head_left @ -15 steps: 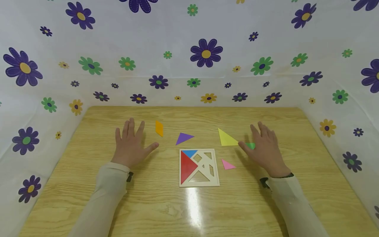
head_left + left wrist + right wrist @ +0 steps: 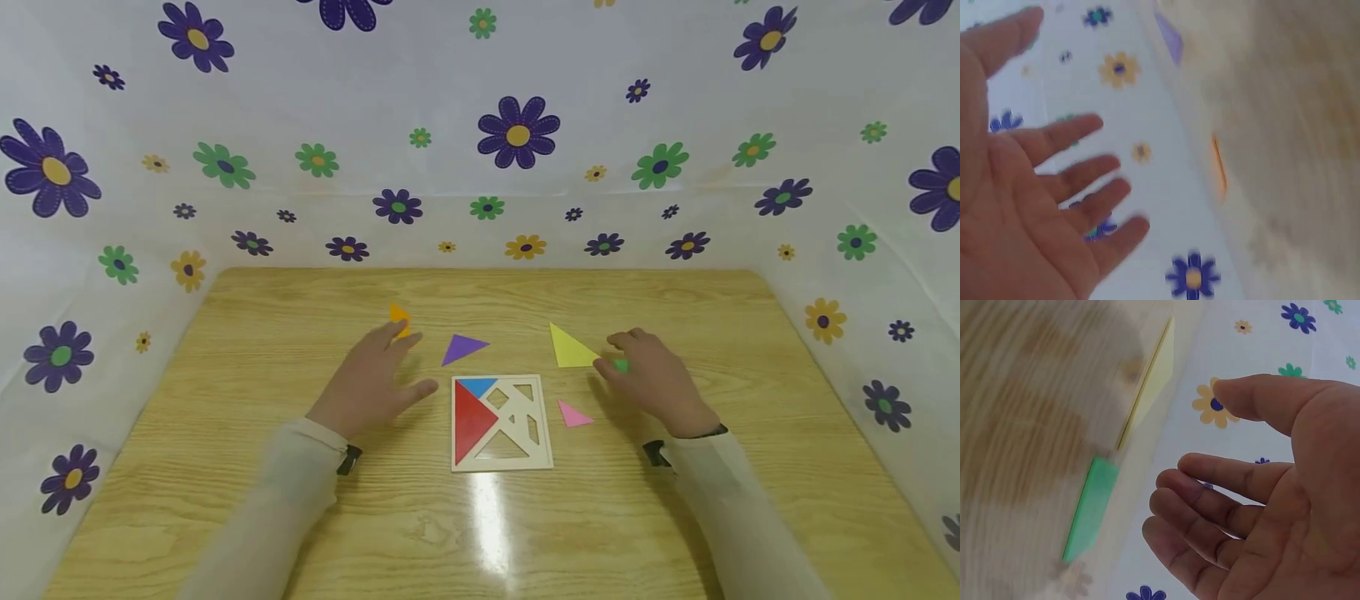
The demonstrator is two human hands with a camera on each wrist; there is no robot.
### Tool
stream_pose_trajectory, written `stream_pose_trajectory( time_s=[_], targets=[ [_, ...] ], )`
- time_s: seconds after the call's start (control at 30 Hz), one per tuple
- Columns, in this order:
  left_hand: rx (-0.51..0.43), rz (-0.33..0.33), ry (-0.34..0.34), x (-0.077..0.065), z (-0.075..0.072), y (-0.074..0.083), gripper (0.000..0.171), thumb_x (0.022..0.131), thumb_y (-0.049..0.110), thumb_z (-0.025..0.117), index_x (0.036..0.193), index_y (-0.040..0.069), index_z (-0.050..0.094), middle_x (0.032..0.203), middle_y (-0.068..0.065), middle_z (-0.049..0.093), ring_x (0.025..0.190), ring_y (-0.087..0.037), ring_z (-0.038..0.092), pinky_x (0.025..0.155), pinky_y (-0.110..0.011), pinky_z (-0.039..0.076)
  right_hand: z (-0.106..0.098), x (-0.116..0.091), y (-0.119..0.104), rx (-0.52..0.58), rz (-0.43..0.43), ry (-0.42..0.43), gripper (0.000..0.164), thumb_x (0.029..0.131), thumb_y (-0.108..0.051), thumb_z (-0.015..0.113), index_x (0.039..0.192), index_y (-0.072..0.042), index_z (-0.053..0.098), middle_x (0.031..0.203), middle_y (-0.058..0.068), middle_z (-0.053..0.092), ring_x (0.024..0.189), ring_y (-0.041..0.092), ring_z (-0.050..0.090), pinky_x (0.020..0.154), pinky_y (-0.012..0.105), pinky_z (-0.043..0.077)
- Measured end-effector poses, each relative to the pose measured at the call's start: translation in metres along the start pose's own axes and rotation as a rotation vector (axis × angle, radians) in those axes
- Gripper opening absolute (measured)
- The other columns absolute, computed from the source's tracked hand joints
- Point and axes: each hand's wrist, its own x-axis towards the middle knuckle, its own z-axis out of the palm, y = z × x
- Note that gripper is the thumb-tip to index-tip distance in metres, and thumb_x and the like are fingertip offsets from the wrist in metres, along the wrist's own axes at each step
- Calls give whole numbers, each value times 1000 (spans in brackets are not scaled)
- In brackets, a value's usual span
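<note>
On my feed, the left hand's fingers [image 2: 1100,203] are spread and released, the thumb standing well away from them. I have the right hand [image 2: 656,379] released too, its fingers [image 2: 1194,534] loosely bent, the thumb apart.

Taking the wooden board [image 2: 502,467] as my clock centre, the left hand [image 2: 363,383] hangs between nine and ten, the right between two and three. In the head view the left fingertips overlap the orange piece [image 2: 397,312] at ten-thirty; the left wrist view shows me a gap between them. The green piece [image 2: 1090,509], at two, is partly hidden by the right hand from above. Just beside it I see the yellow triangle [image 2: 572,350] at one-thirty.

I find the purple triangle [image 2: 465,348] at eleven and the pink triangle [image 2: 574,414] at three. Inside the board, the red triangle [image 2: 474,423] sits at nine and the blue triangle [image 2: 477,386] at eleven; the largest cutout is at six. Beyond the table [image 2: 637,517], flowered cloth [image 2: 337,75] rises at twelve.
</note>
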Motion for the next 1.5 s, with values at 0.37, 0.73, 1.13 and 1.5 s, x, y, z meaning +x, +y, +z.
stream_pose_trajectory(
  time_s=[0.37, 0.73, 1.13, 1.5],
  targets=[
    [11, 63, -288, -5, 25, 44, 120, 55, 83, 64, 151, 25, 25, 156, 0, 23, 141, -25, 25, 110, -45, 30, 20, 25, -23, -9, 39, -62, 54, 90, -38, 59, 123, 5, 56, 120, 25, 50, 102, 37, 49, 79, 49, 49],
    [83, 105, -312, -8, 30, 48, 123, 57, 78, 69, 152, 14, 23, 155, -6, 25, 141, -27, 22, 111, -47, 28, 28, 24, -28, -21, 55, 5, 41, 88, -28, 63, 113, 4, 60, 104, 20, 53, 89, 32, 49, 69, 45, 47],
    [82, 115, -325, -9, 28, 50, 120, 61, 75, 69, 152, 13, 22, 157, -5, 22, 142, -28, 20, 112, -48, 25, 21, 24, -23, 128, 121, -61, 34, 87, -20, 64, 108, 6, 56, 100, 18, 54, 85, 29, 48, 70, 40, 45],
    [61, 103, -332, -10, 26, 51, 120, 62, 73, 70, 152, 13, 20, 157, -5, 20, 143, -27, 17, 113, -48, 22, 19, 27, -22, 156, 86, -90, 18, 93, -12, 58, 105, -3, 49, 83, 8, 51, 76, 23, 49, 65, 33, 40]
  ],
)
